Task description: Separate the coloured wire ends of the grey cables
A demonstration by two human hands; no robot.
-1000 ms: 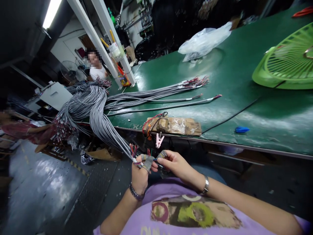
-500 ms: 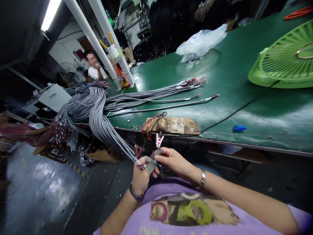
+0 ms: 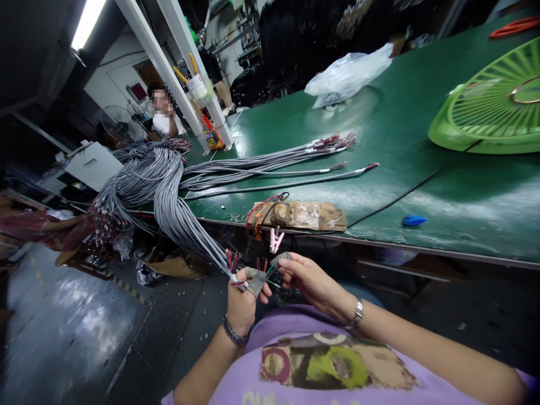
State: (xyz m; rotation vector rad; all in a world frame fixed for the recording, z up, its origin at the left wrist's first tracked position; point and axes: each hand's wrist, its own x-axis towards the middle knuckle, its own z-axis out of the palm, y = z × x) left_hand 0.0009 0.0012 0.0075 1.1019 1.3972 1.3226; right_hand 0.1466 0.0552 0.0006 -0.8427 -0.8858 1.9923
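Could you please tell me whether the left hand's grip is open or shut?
Shut: the left hand is curled around grey cables, their coloured wires showing above.

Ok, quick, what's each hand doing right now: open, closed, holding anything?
Left hand: closed, holding round grey cables near their multicoloured wire ends.
Right hand: curled at thin green and dark wires; whether it grips them cannot be told.

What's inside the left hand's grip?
Ends of gray cables run into the left hand, colored wires sticking up beside it. Gray finger wraps hide part of the grip; cable count can't be told.
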